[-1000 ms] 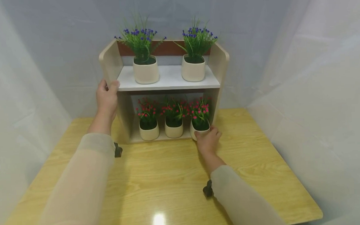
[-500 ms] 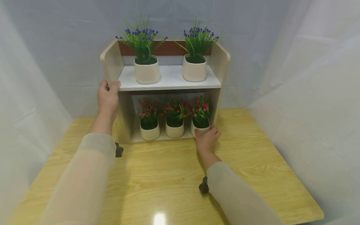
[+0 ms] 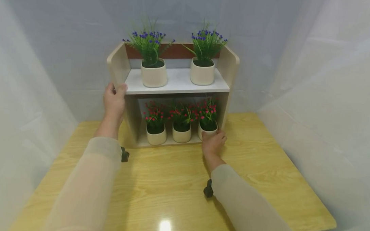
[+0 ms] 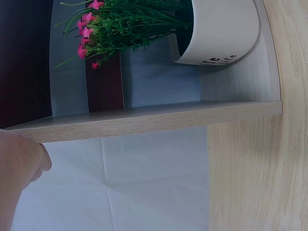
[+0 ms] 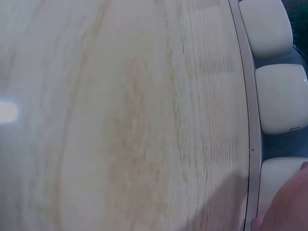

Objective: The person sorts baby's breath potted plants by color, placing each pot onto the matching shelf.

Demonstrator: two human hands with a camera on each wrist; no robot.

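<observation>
My left hand (image 3: 114,102) grips the left side panel (image 3: 118,67) of a two-tier wooden shelf, thumb at the upper board's front edge. Part of that hand (image 4: 20,166) also shows in the left wrist view, at the panel's edge. On the lower tier, my right hand (image 3: 214,144) holds the rightmost white flower pot (image 3: 207,132) of pink flowers, thumb on its front and fingers round its right side. Beside it stand a middle pink-flowered pot (image 3: 182,136) and a left one (image 3: 156,138). In the right wrist view the right hand (image 5: 288,204) partly covers its pot (image 5: 275,175).
Two white pots with purple flowers, a left one (image 3: 154,76) and a right one (image 3: 203,75), stand on the upper board (image 3: 179,82). The shelf stands toward the back of a yellow wood-grain table (image 3: 168,177). Pale sheeting (image 3: 325,90) hangs behind and at both sides.
The rightmost pink-flowered pot has moved slightly back into the lower tier with my right hand on it. My left hand keeps its grip on the panel. The head view has shifted a little.
</observation>
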